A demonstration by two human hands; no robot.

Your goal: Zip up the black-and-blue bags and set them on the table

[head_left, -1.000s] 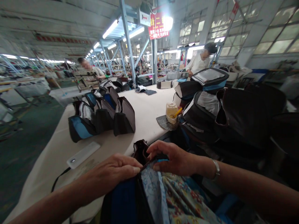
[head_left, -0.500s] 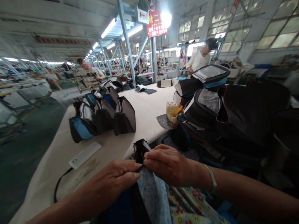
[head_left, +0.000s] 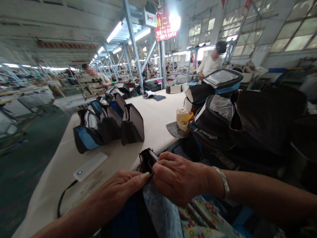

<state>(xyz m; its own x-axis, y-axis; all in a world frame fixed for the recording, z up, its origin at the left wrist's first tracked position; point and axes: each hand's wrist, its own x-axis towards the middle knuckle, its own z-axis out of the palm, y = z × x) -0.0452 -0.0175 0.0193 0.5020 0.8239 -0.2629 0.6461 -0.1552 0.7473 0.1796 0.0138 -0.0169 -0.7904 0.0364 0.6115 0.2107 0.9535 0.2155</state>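
Note:
My left hand and my right hand meet at the table's near edge, both pinching a dark brown bag piece whose folded end sticks up between them. A blue and black part of the bag hangs below my left hand onto my lap. A silver bangle sits on my right wrist. Flowered cloth covers my lap under the right hand.
A white power bank with a black cable lies on the cream table. A row of finished bags stands to the left. A jar sits beside stacked bags on the right. Other people work farther back.
My right hand has slid left and closed over the bag piece, meeting my left hand. The view has shifted slightly.

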